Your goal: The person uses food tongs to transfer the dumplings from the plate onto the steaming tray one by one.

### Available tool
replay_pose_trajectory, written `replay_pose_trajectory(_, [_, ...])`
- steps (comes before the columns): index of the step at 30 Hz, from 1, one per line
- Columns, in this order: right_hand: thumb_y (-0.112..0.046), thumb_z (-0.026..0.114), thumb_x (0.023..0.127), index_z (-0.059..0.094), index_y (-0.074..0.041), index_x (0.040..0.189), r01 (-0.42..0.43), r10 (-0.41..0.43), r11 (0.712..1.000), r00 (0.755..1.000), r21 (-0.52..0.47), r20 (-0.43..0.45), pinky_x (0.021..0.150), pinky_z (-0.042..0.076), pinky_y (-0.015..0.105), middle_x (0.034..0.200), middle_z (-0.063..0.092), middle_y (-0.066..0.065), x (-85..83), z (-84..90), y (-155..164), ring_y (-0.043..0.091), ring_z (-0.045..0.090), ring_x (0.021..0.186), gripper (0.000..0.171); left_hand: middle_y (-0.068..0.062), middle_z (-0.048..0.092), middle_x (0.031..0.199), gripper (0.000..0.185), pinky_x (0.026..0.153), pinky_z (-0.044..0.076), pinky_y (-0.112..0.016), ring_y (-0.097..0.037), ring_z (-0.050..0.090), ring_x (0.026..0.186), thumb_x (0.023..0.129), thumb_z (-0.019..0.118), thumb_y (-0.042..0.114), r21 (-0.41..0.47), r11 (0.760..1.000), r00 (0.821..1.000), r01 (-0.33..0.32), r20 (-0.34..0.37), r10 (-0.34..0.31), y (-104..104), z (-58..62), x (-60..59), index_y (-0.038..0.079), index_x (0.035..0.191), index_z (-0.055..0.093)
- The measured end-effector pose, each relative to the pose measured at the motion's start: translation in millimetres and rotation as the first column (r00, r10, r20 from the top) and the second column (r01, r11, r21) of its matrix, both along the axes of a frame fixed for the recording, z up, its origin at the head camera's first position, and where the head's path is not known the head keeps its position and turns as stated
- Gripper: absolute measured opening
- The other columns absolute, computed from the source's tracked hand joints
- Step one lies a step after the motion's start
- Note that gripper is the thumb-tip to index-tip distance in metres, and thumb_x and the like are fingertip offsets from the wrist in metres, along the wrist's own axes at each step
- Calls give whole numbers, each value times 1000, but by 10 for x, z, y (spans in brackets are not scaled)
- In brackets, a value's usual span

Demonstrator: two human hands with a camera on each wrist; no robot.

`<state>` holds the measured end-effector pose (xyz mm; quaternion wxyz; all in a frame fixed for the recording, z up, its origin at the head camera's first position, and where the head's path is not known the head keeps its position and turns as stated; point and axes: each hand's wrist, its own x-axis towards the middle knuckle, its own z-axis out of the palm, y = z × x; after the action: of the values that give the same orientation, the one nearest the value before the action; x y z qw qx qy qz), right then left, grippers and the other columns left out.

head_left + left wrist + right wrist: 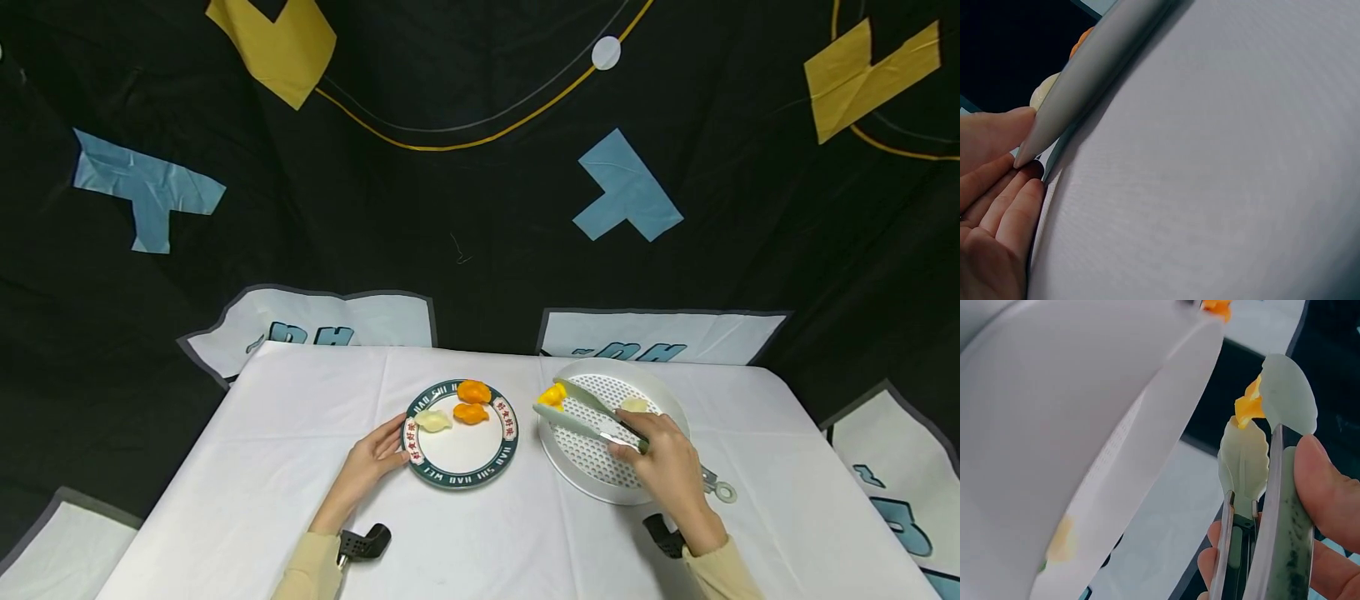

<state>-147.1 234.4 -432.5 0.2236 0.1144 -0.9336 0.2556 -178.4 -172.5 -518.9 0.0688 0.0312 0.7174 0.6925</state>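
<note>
My left hand (367, 468) holds the left rim of a round plate (459, 478) with a green lettered border, thumb above and fingers below in the left wrist view. Two orange dumpling-shaped pieces (471, 413) and a pale one (432, 421) lie on it. To the right, my right hand (667, 462) grips tongs (573, 422) with pale green tips over a white perforated tray (558, 457). A yellow dumpling-shaped piece (1249, 404) is between the tips, near the tray's left rim. Another pale piece (634, 405) lies farther back in the tray, partly behind the tongs and hand.
A white cloth (480, 542) covers the table. Behind it hangs a black curtain (450, 225) with blue and yellow shapes. Each wrist wears a black camera mount (364, 543). The ring end (725, 492) of the tongs sticks out past the tray's right rim.
</note>
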Motion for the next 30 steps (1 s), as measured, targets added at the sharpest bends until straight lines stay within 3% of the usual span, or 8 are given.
replay_pose_trajectory(2, [-13,86,68,68,-1,114,20,-20,1000,1000,7,-7,70,54,54,110,67,16,-11,7,47,32,60,95,51,-28,33,146,65,105,38,-22,-34,33,135,86,63,-7,13,1000,1000,3,1,-3,-1,-3,1,-7,143,34])
replay_pose_trajectory(8, [-13,85,68,68,0,115,79,-80,996,997,28,9,72,53,55,110,67,18,-56,-18,181,34,60,96,52,-29,33,146,65,106,36,-22,-34,33,135,86,63,-7,43,999,1000,14,-9,-14,-6,5,9,-8,144,32])
replay_pose_trajectory(20, [-12,82,73,66,4,116,171,-174,984,983,54,62,62,52,54,107,65,25,-150,-146,391,38,58,90,49,-28,33,146,65,104,38,-23,-35,33,135,85,63,-8,7,1000,1000,5,-12,-5,-7,-1,7,-8,143,34])
replay_pose_trajectory(30, [-13,79,75,64,7,115,225,-231,972,967,64,106,67,50,58,105,63,29,-235,-200,483,43,57,90,47,-27,32,147,65,105,38,-24,-35,33,135,86,64,-6,11,1000,1000,7,-7,-7,-6,3,12,-7,143,34])
